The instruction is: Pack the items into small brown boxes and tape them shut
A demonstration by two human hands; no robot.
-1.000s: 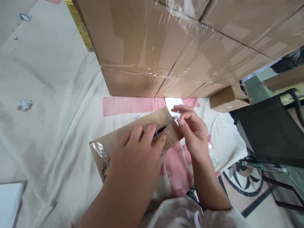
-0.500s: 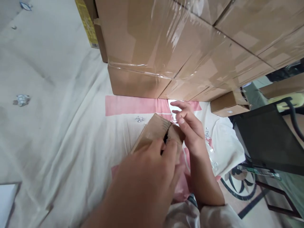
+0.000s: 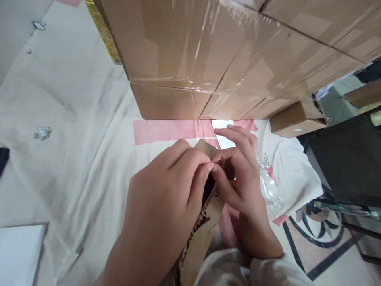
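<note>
Below me is a brown cardboard box [image 3: 201, 244] with a torn opening along its top, its corrugated edge ragged and its inside dark. My left hand [image 3: 160, 190] covers much of the box, thumb and forefinger pinched together at the opening. Meeting it tip to tip, my right hand [image 3: 242, 174] pinches at the same spot on the torn cardboard, its other fingers loosely raised. The fingertips hide exactly how much cardboard each one grips. Just beyond the right hand, a white sheet of paper [image 3: 224, 139] lies on the cloth.
Large cartons [image 3: 184, 51] wrapped in clear film stand stacked ahead. A small carton [image 3: 293, 119] is at their right end, a yellow box [image 3: 104, 35] at their left. Pale cloth [image 3: 98, 159] spreads underneath. Clear plastic [image 3: 269, 190] lies right, near a dark panel [image 3: 345, 159]; a white flat object [image 3: 20, 254] sits lower left.
My right hand has come down from the box's far corner to pinch beside my left fingers. The left hand has moved forward, and the torn opening looks wider and longer.
</note>
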